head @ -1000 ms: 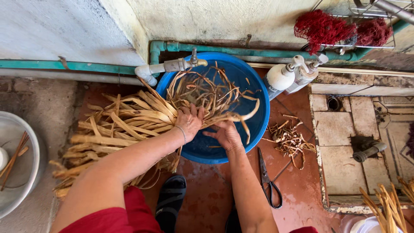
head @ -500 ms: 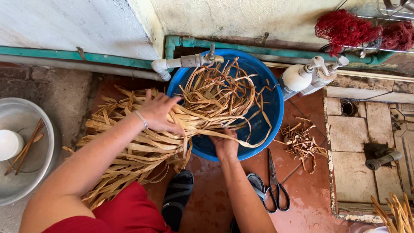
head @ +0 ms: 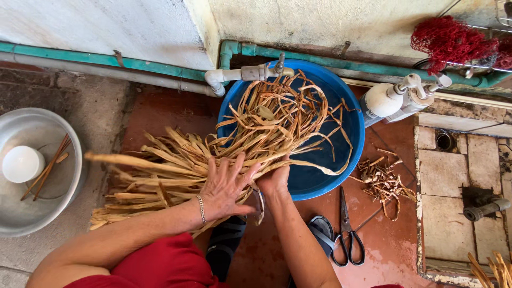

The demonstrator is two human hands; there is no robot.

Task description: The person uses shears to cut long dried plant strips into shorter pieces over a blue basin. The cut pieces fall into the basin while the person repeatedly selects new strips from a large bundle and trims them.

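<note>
Overhead view of a tiled wash area. A bundle of dried plant strips (head: 176, 170), tan, flat and fibrous, lies half over the rim of a round blue plastic basin (head: 341, 160); its curled, thinner ends spread inside the basin, its stiffer ends fan out over the red floor to the left. The left hand (head: 226, 186), a thin chain at the wrist, lies flat on top of the bundle with fingers spread. The right hand (head: 274, 178) is just beside it, partly tucked under the strips at the basin rim; its grip cannot be told. A grey tap (head: 253, 72) on a white pipe projects over the basin's far edge. A green pipe (head: 106, 60) runs along the rough plastered wall. To the left stands a dented metal bowl (head: 16, 213) containing a white cup (head: 22, 164) and wooden chopsticks (head: 48, 168). To the right of the basin lie loose cut scraps (head: 383, 181) and black-handled scissors (head: 346, 234). Red netting (head: 448, 40) hangs at upper right.
</note>
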